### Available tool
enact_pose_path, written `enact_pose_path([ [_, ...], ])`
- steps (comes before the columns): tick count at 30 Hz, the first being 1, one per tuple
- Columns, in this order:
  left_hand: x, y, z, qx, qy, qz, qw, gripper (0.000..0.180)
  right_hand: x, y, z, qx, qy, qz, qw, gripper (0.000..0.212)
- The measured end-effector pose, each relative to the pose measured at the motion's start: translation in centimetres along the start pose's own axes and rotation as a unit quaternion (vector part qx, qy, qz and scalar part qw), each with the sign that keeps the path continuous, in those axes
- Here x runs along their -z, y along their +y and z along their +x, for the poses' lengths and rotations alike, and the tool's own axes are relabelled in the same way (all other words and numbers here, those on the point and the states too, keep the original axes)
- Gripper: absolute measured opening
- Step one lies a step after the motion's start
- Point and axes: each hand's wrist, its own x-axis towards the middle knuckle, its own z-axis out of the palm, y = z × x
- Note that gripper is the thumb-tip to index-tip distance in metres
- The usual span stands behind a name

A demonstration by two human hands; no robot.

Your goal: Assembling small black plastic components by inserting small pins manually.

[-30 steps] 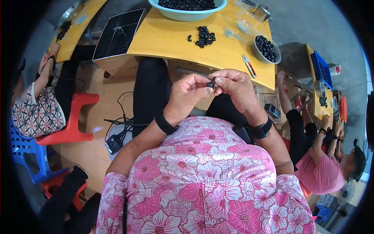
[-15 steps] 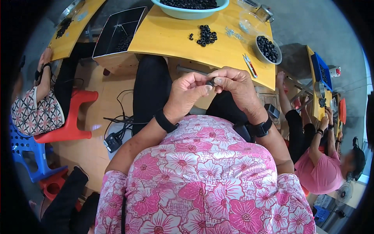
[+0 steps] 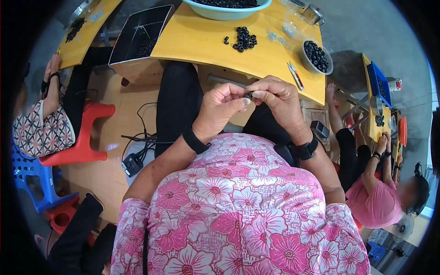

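Between my two hands, just off the near edge of the yellow table (image 3: 201, 50), is a small black ring-shaped part (image 3: 249, 96). My left hand (image 3: 222, 106) pinches it between thumb and forefinger. From the other side my right hand (image 3: 277, 97) grips it with thumb and fingertips, which hide much of it. On the table beyond lies a loose pile of the same black ring-shaped parts (image 3: 245, 40). Red-handled thread snips (image 3: 296, 76) rest near the right edge, beside a clear bowl (image 3: 316, 71) filled with black parts (image 3: 314, 53).
A pale green basin (image 3: 229, 13) of black parts stands at the far edge. Small clear pieces (image 3: 275, 37) and a metal cup (image 3: 313, 14) are at the far right. An open box (image 3: 137, 59) adjoins the table's left. Other people work at tables on both sides; cables (image 3: 142, 146) lie left of my legs.
My fingers have shifted only slightly around the small black part, both hands keeping their pinch. The table has moved a little in the view.
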Motion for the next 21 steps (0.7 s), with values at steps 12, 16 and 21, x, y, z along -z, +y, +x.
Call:
enact_pose_path([
  [12, 0.1, -0.4, 0.0, -0.005, 0.026, 0.059, 0.998, 0.009, -0.7, -0.4, 0.0, 0.123, 0.018, -0.243, 0.962, 0.01],
  [16, 0.2, -0.4, -0.2, -0.018, 0.017, 0.052, 0.998, 0.009, -1.1, -0.6, -0.5, 0.004, 0.021, -0.072, 0.997, 0.01],
  [21, 0.3, -0.4, -0.3, -0.009, 0.018, 0.04, 0.999, 0.009, -0.6, -0.4, -0.4, -0.089, -0.001, 0.05, 0.995, 0.01],
])
